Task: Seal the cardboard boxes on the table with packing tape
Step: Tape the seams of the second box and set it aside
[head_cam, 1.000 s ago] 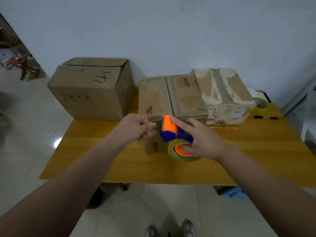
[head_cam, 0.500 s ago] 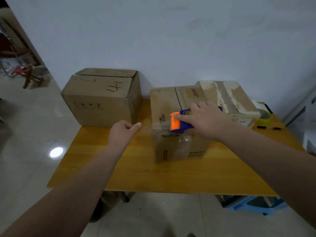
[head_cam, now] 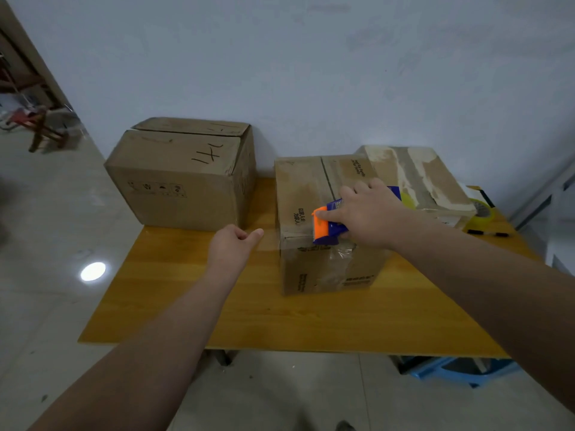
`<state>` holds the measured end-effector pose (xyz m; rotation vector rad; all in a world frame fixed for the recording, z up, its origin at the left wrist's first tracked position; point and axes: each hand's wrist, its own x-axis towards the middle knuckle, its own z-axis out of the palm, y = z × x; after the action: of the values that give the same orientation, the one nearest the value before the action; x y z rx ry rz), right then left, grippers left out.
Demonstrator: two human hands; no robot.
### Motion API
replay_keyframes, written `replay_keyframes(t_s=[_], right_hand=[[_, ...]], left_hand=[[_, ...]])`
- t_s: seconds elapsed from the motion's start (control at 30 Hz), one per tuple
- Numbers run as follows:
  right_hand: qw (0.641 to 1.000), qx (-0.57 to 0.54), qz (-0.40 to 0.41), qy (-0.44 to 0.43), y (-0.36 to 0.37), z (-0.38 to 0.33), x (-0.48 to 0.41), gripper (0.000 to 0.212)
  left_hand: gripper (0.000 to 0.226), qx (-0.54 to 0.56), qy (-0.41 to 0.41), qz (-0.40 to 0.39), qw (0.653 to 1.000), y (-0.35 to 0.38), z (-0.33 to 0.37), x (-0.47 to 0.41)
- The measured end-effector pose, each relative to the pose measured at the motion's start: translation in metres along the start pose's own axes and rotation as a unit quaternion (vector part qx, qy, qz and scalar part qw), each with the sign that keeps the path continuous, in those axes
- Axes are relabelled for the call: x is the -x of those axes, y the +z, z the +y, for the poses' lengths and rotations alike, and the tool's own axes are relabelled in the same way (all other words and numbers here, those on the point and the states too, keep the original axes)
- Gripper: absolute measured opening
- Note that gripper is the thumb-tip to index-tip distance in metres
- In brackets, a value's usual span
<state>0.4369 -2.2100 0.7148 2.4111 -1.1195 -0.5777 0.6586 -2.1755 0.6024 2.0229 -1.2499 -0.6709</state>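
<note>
The right grip (head_cam: pixel 370 216) is curled round the orange-and-blue tape dispenser (head_cam: pixel 323 227), forefinger along its orange head, pressing it onto the middle box (head_cam: pixel 306 188) at the near top edge, over the centre seam. Clear tape shows on the box's near face below it. The left grip (head_cam: pixel 231 247) hangs loosely curled just left of that box, holding nothing.

The step in hand looks like the start of the top-seam run. Next it calls for a steady push toward the far edge, with the free grip bracing the box. The left box (head_cam: pixel 174 169) on the table (head_cam: pixel 280 315) shows no tape.

Plain packing room: cardboard boxes (head_cam: pixel 180 181), tape roll (head_cam: pixel 482 211), wooden table (head_cam: pixel 311 318).
</note>
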Motion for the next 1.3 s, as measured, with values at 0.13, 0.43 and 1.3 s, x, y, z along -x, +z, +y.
replay_keyframes(t_s=[0.13,0.43,1.3], right_hand=[[1.0,0.002,-0.018,0.002,0.003,-0.001,-0.005,0.058],[1.0,-0.017,-0.012,0.013,0.01,-0.003,-0.005,0.056],[0.998,-0.048,-0.014,0.024,0.015,-0.001,-0.011,0.057]], left_hand=[[0.036,0.005,-0.015,-0.008,1.0,0.008,-0.002,-0.001],[0.057,0.102,-0.13,-0.111,0.98,0.039,-0.004,-0.004],[0.054,0.191,-0.31,-0.17,0.916,0.053,0.003,0.006]])
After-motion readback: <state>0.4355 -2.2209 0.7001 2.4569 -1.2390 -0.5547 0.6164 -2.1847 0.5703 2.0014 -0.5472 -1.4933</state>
